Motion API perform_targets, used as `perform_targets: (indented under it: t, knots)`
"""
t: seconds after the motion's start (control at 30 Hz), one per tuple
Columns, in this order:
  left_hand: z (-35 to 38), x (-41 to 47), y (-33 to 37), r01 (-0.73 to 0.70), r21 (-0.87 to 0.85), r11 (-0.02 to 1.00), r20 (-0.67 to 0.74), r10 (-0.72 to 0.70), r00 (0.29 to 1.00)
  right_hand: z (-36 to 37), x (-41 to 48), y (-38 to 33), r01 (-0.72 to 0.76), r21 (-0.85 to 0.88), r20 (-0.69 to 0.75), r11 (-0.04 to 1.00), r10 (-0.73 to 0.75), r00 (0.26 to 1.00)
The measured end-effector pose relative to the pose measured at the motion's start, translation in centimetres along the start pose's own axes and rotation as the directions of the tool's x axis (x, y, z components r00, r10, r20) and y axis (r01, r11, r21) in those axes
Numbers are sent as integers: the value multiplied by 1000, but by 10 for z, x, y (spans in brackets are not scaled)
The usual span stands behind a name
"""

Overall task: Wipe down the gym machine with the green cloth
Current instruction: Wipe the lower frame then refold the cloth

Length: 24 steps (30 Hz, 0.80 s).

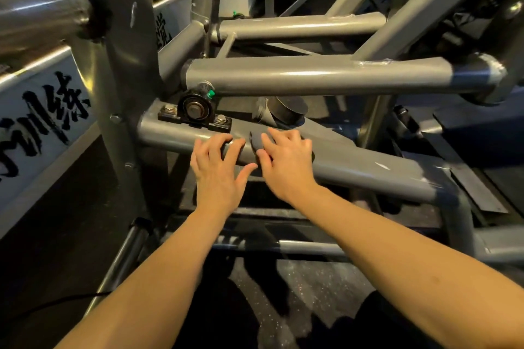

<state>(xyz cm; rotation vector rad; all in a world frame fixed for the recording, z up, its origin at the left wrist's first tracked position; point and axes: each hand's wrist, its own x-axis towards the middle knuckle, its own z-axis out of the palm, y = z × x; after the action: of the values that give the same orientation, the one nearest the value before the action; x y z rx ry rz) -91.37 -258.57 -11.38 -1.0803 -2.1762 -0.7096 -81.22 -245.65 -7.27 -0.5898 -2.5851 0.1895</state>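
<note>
The gym machine's lower grey tube (368,170) slants across the middle of the view. My right hand (286,159) lies on top of it, and its bent fingers and thumb hold a small cloth (255,142) against the metal. The cloth looks dark in this light, and only a fold shows between thumb and forefinger. My left hand (217,167) rests on the same tube just to the left, with relaxed fingers draped over the top and the thumb spread toward the right hand. It holds nothing.
A black bolted bearing block (195,112) sits on the tube just beyond my left hand. A thick crossbar (312,76) runs above, with a cylindrical stub (289,109) under it. A chrome plate sleeve (39,8) juts in at top left. Dark speckled flooring (297,292) lies below.
</note>
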Motion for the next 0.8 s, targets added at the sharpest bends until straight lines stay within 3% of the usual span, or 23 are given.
perform_targets:
  t: [0.1,0.23,0.33,0.5,0.63,0.8]
  knots:
    - [4,-1,-1,-4,2,1000,-13,4,1000,-6,-4,36,44,3,6,999,-44,999]
    - [10,0,-3,-20,-10,1000,-27,20,999,-15,-22,93,-176,-48,-60,983,173,983]
    - [14,-1,-8,-32,-2,999,-28,32,999,-15,-17,72,-262,-104,-51,959,258,965]
    - [17,-1,-11,-48,10,999,-48,48,998,-2,13,-13,-167,-52,1,985,167,986]
    - [20,-2,-11,-45,23,999,-52,46,998,-10,14,5,-24,-4,100,1000,24,995]
    - [22,-1,-12,-59,19,998,-55,60,997,-26,-6,66,-264,-32,90,964,266,960]
